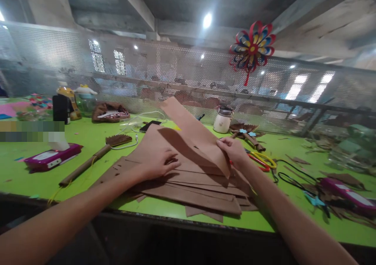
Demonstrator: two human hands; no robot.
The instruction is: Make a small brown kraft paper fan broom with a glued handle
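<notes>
"How's the left hand [161, 164] resting?"
"Palm down, fingers loosely spread, over the flat brown paper stack [202, 199]."
"And the right hand [235, 150]?"
"It's pinching the right edge of a bent brown paper sheet [188, 122], which is stretching toward the far left."

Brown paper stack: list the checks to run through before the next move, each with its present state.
1. Right hand gripping the raised sheet: ok, pinched at its edge.
2. Left hand pressing firmly on the brown paper stack: cannot tell; it lies over the paper, fingers slightly curled.
3. Brown paper stack squared up: not ok, edges fan out.
4. Brown paper stack within the green table's front edge: ok.
5. White jar upright: ok.
</notes>
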